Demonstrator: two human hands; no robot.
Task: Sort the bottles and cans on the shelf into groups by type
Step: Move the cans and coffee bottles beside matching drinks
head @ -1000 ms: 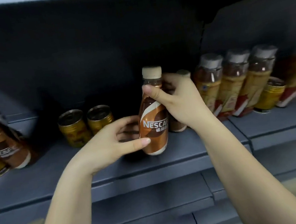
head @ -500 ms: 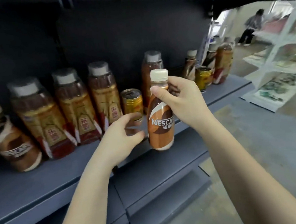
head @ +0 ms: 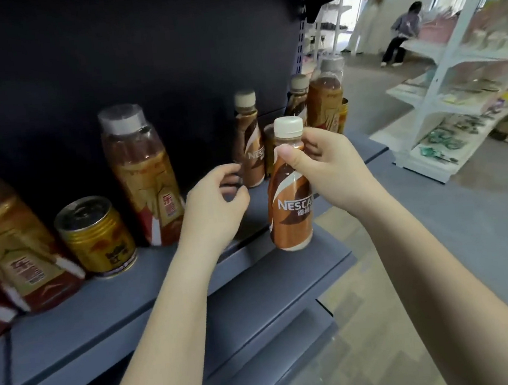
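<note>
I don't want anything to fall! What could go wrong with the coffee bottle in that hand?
The right hand grips the held Nescafe bottle only near its neck, out past the shelf edge, so it might slip and drop. The left hand hovers with curled fingers by the standing Nescafe bottle and could knock it over.

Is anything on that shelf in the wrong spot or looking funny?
Yes. A gold can stands alone between two tall tea bottles, away from its own kind. Nothing looks spilled or tipped over. The right hand holds a Nescafe bottle off the shelf.
</note>
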